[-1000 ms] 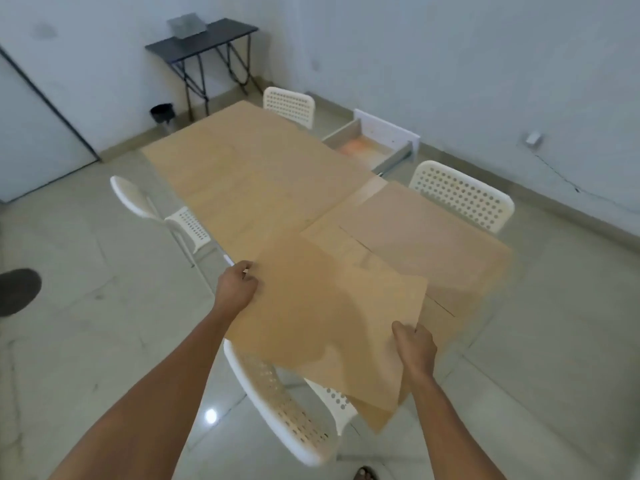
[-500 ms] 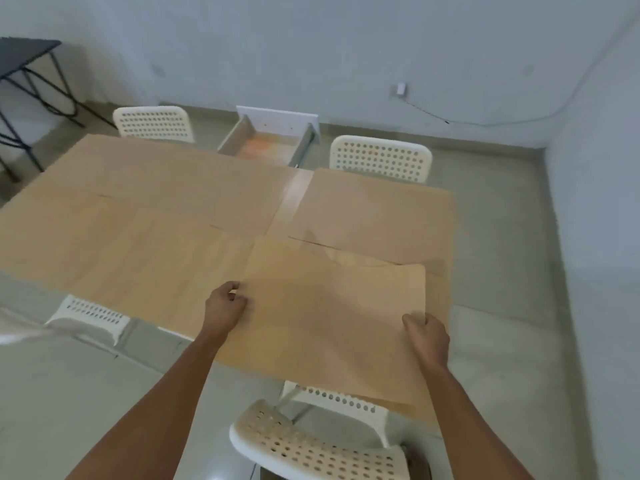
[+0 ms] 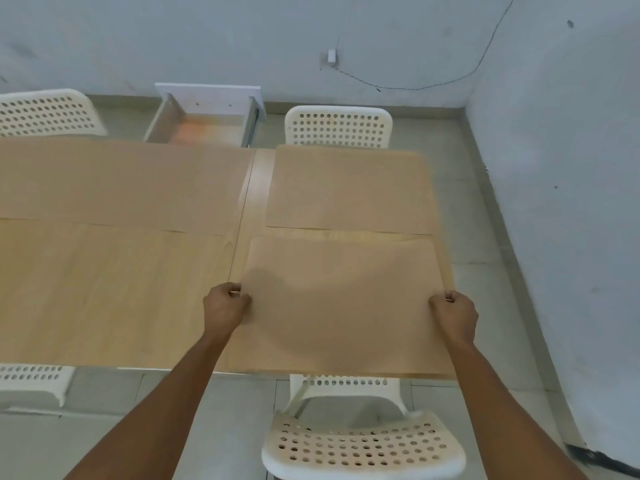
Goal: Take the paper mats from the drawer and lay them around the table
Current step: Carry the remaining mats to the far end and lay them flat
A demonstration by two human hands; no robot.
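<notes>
I hold a brown paper mat (image 3: 341,303) by its two side edges over the near right end of the wooden table (image 3: 114,292). My left hand (image 3: 225,304) pinches its left edge and my right hand (image 3: 453,315) pinches its right edge. The mat lies nearly flat, squared to the table's front edge. A second paper mat (image 3: 349,188) lies flat at the far right end. A third paper mat (image 3: 114,183) covers the far left side. The white drawer (image 3: 207,117) stands pulled out beyond the table's far edge.
White perforated chairs stand around the table: one near chair (image 3: 360,445) right below the held mat, one far chair (image 3: 337,126) at right, one far-left chair (image 3: 45,112), one near-left chair (image 3: 31,379). Walls close in behind and at right.
The view swung round to face the table's long side. Both hands carried the held mat over the near right corner, squared it and lowered it close to the tabletop.
</notes>
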